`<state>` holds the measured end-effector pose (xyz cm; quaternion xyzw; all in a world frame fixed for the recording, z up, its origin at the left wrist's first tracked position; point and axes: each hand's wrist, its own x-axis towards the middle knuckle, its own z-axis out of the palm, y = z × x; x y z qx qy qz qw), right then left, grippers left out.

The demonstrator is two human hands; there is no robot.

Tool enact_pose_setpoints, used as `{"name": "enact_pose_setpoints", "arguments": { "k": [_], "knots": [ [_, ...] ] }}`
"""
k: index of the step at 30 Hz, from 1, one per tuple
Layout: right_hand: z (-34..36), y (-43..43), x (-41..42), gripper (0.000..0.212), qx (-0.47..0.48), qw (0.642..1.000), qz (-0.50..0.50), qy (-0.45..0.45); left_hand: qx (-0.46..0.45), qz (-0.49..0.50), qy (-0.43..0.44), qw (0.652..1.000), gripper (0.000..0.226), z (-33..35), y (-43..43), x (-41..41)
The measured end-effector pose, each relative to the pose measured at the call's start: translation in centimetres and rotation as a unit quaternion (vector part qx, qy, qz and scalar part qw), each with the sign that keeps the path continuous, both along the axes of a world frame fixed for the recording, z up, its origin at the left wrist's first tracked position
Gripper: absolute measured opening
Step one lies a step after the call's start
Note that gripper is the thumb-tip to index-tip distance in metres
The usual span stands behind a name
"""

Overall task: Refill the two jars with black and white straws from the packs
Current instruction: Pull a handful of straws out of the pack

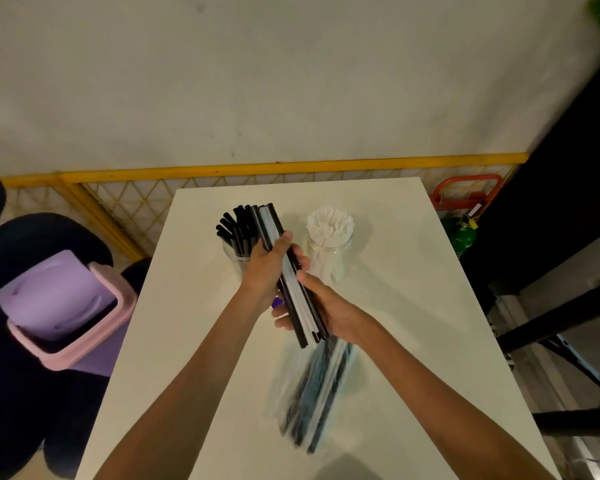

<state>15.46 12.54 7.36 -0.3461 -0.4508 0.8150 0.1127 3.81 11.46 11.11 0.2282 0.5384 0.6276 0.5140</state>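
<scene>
Both hands hold one bundle of black and white straws [270, 223] above the white table [413, 306]. My left hand [265, 271] grips its middle; my right hand [326, 310] grips its lower end. Behind the left hand stands a clear jar of black straws [234, 233]. To the right of it stands a clear jar of white straws [329, 233]. A clear plastic pack [309, 393] with black and white straws lies blurred on the table below my right hand.
A pink and purple swing-lid bin [63, 306] stands on the floor left of the table. A yellow rail [257, 168] runs along the wall behind. An orange frame [465, 195] and a green cylinder [459, 237] sit at the right.
</scene>
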Motion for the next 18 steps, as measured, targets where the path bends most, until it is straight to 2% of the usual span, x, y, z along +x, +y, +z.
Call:
{"name": "enact_pose_setpoints", "arguments": {
  "k": [3,6,12,14,18],
  "knots": [
    [0.7,-0.6,0.0,0.044,-0.025,0.999,0.019,0.009,-0.031,-0.011,-0.018,0.999,0.017,0.0,-0.1,0.4],
    [0.9,-1.1,0.0,0.028,-0.036,0.999,-0.018,0.006,-0.055,-0.052,0.016,0.997,0.019,-0.5,-0.4,0.6],
    [0.4,-1.8,0.1,0.029,-0.008,0.998,-0.066,0.003,-0.07,-0.076,0.015,0.994,0.018,-1.0,-0.4,1.0],
    [0.4,-1.8,0.3,0.028,0.007,0.997,-0.076,0.004,-0.074,-0.071,0.042,0.994,0.016,-1.2,-0.1,0.8],
    [0.5,-1.4,0.6,0.029,0.032,0.995,-0.089,-0.005,-0.076,-0.015,0.125,0.989,0.028,-1.3,0.7,-0.2]
  ]
}}
